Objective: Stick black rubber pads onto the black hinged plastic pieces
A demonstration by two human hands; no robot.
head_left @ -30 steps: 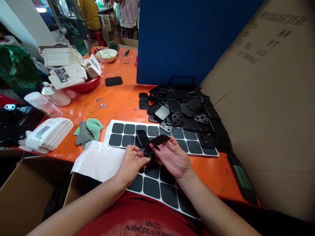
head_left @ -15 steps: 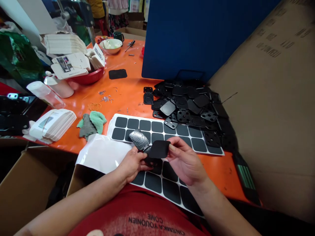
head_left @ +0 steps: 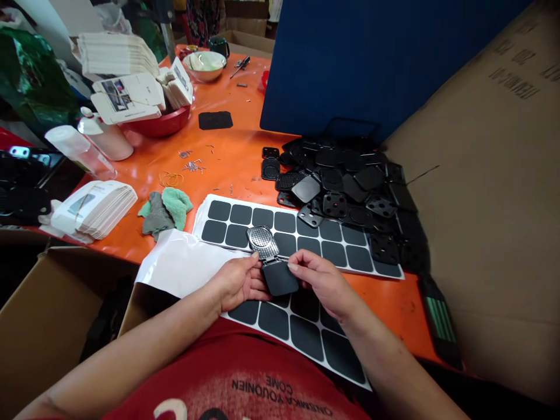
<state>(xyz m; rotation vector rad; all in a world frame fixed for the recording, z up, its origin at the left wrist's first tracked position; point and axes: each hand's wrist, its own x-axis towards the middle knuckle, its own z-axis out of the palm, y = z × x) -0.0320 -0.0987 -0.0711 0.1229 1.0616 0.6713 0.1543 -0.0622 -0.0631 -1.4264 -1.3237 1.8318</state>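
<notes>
My left hand (head_left: 238, 283) and my right hand (head_left: 321, 281) together hold a small hinged black plastic part (head_left: 272, 263) above a sheet of black square pads (head_left: 301, 329) that lies over the table's near edge. The part's mesh-textured half points away from me. A black pad covers its nearer half, and the fingertips of both hands pinch that half from either side. A second sheet of black pads (head_left: 306, 236) lies just beyond my hands on the orange table (head_left: 227, 160).
A heap of black plastic parts (head_left: 345, 192) lies against a blue panel (head_left: 367, 58) at the right. A green cloth (head_left: 166, 210), stacks of printed cards (head_left: 94, 210), a red bowl (head_left: 161, 125) and a white bottle (head_left: 81, 151) stand at the left. An open cardboard box (head_left: 52, 326) sits below the table edge.
The black pad that my right hand held up beside the part now lies flat on the part's nearer half. Both hands have lowered slightly with it.
</notes>
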